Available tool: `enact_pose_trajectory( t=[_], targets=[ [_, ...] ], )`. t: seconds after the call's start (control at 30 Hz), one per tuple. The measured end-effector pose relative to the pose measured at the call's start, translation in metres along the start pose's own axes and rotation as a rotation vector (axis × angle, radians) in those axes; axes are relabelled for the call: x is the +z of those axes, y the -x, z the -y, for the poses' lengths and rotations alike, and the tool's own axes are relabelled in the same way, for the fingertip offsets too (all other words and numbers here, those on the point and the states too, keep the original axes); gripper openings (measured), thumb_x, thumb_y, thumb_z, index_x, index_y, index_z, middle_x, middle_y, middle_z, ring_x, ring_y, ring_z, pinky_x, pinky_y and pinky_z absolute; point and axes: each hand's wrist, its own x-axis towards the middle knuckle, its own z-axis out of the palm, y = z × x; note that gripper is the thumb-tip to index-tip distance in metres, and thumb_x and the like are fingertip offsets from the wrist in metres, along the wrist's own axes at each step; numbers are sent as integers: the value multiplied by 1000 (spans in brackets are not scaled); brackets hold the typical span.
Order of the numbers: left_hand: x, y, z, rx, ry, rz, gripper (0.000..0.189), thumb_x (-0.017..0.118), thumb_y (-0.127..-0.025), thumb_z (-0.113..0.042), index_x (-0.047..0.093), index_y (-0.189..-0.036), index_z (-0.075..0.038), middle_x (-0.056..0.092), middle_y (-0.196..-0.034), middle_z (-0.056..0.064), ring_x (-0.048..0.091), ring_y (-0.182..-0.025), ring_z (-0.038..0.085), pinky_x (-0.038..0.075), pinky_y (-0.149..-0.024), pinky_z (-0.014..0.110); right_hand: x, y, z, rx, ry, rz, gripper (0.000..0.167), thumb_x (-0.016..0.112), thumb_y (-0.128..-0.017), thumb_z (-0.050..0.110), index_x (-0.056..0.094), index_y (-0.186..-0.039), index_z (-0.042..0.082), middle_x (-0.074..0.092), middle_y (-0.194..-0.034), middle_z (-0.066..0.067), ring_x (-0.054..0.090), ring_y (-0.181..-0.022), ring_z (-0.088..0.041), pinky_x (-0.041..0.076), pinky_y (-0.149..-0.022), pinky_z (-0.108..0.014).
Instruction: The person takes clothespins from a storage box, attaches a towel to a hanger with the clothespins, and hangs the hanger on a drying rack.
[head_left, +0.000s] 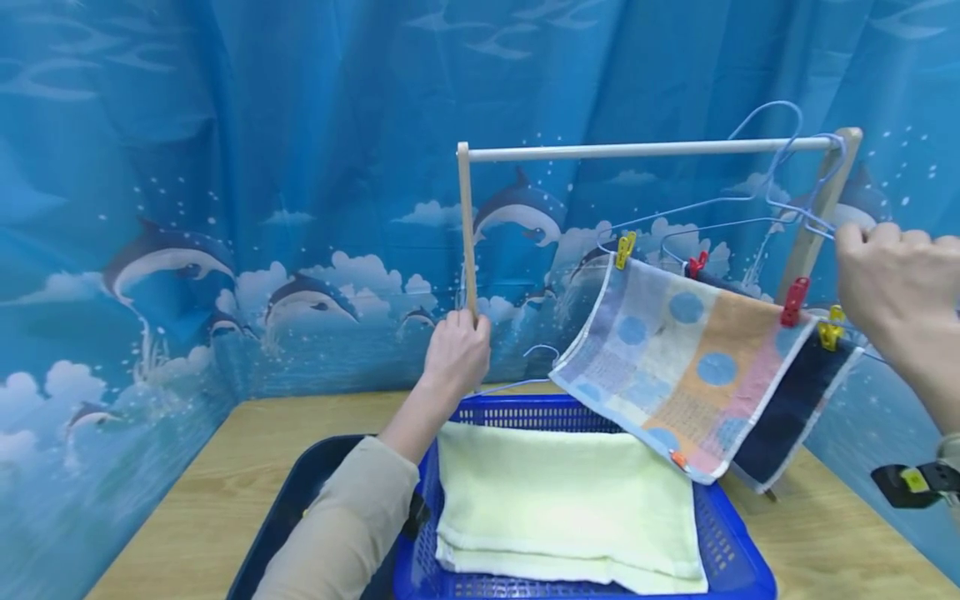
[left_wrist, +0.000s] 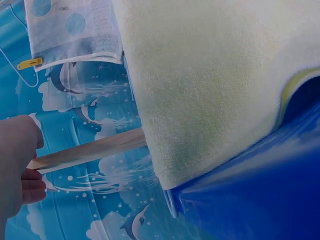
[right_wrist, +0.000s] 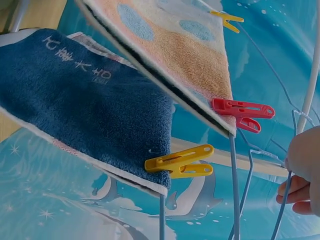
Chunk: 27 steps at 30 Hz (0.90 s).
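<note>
My left hand (head_left: 456,354) grips the left wooden post (head_left: 468,233) of a small drying rack; the left wrist view shows the fingers wrapped round the wood. At the rack's other end, my right hand (head_left: 903,283) pinches the wire of a light-blue hanger (right_wrist: 281,215). A towel with pastel panels and blue dots (head_left: 686,358) hangs tilted from the front hanger, held by a yellow clothespin (head_left: 625,250) and a red clothespin (head_left: 795,302). Behind it a navy towel (right_wrist: 100,105) hangs from a second hanger, with another yellow clothespin (right_wrist: 180,161) at its corner.
Below the rack stands a blue plastic basket (head_left: 738,550) with a folded pale-yellow towel (head_left: 562,500) in it. A dark bin (head_left: 285,517) is to its left, partly hidden by my left sleeve. Another hanger hook (head_left: 542,348) shows behind the basket. A dolphin-print curtain (head_left: 300,167) closes off the back.
</note>
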Motion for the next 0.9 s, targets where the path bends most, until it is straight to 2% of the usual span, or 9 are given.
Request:
enact_pose_trajectory(
  t=[0.13, 0.37, 0.9],
  targets=[
    [-1, 0, 0, -3, -2, 9, 28, 55, -90, -17, 60, -112, -1, 60, -96, 17, 58, -89, 27, 51, -74, 32, 0, -2, 1, -30, 40, -39, 11, 44, -86, -8, 38, -76, -10, 39, -62, -24, 42, -52, -34, 38, -53, -45],
    [-1, 0, -1, 1, -4, 12, 27, 54, -90, -17, 59, -112, -1, 59, -97, 17, 58, -89, 26, 51, -75, 32, 5, 0, -2, -47, 59, -63, 18, 42, -87, -8, 36, -70, -7, 35, -56, -19, 38, -48, -30, 35, -49, -41],
    [-1, 0, -1, -4, 2, 16, 29, 54, -90, -16, 59, -114, 0, 59, -97, 17, 57, -88, 26, 51, -75, 32, 15, -2, -5, -45, 103, -45, 13, 46, -87, -7, 38, -78, -14, 34, -55, -19, 39, -48, -32, 35, -48, -40]
  ],
)
